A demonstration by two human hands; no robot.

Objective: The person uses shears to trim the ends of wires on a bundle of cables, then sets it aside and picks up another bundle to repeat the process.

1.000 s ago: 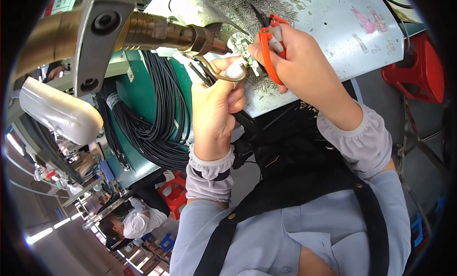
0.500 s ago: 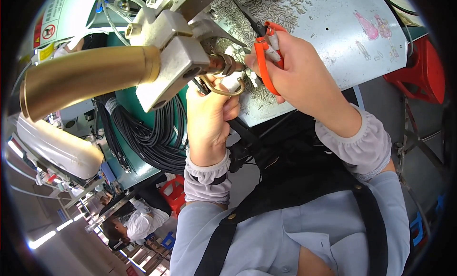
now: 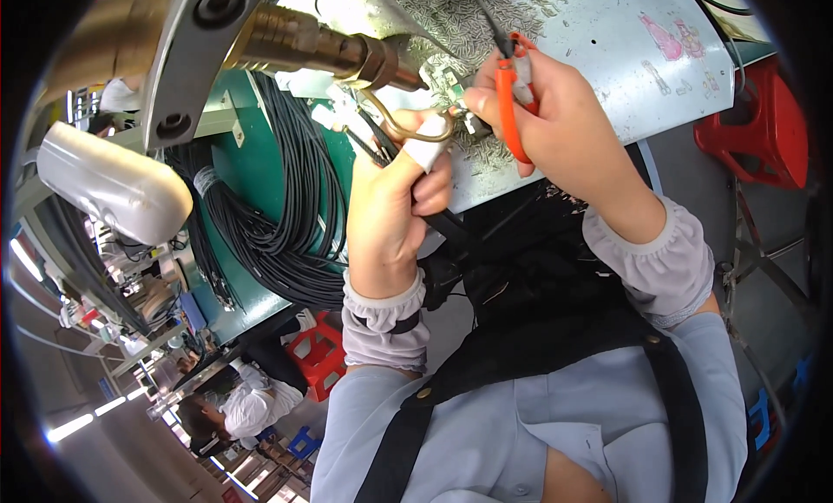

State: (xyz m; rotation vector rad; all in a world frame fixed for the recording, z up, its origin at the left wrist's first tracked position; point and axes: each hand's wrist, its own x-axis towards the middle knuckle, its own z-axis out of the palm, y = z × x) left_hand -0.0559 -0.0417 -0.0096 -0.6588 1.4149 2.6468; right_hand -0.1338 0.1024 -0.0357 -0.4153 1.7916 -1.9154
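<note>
Slantwise, orange-handled pliers [image 3: 506, 97], pointing forward-left

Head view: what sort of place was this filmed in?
Most likely a factory workshop: thick coils of black cable lie on a green worktop, small metallic-looking pieces are strewn by the hands, and another person is visible further back.

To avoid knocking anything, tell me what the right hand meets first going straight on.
Likely the heap of small metal pieces, beyond the pliers the right hand holds; it might pass above, depth is unclear.
</note>
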